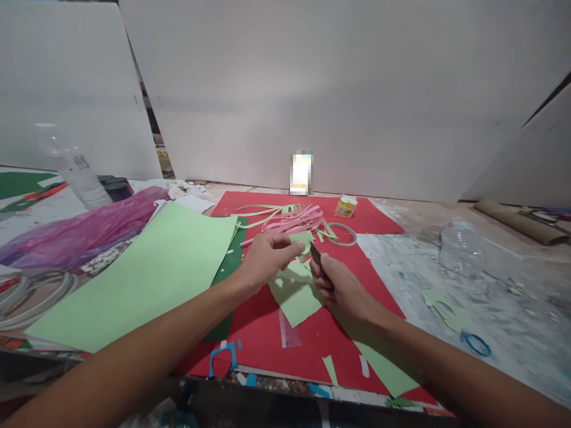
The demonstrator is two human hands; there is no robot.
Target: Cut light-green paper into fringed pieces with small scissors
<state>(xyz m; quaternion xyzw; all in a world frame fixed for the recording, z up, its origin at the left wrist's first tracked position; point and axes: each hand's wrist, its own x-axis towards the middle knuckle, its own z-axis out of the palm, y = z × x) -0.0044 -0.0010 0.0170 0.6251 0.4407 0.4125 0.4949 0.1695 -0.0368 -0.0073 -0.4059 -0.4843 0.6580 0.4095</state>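
My left hand (pixel 270 255) pinches a small piece of light green paper (pixel 302 238) between thumb and fingers. In my right hand (pixel 339 279) is a dark pair of scissors (pixel 316 254), its tip against the right edge of that piece; most of the handles are hidden by my fingers. Under both hands a larger light green sheet (pixel 295 291) lies on red paper (pixel 263 339). Just beyond my fingers rests a bundle of pink paper strips (pixel 294 220), with pale green strips (pixel 259 209) around it and a clear ring (pixel 344 235) to its right.
Light green sheets (pixel 147 279) are stacked at left beside a pink plastic bag (pixel 98 229) and a plastic bottle (pixel 78 172). A yellow jar (pixel 346 207) and a lit phone (pixel 301 173) stand behind. Rightward lie another bottle (pixel 461 245), paper scraps (pixel 446 310) and a cardboard tube (pixel 520 223).
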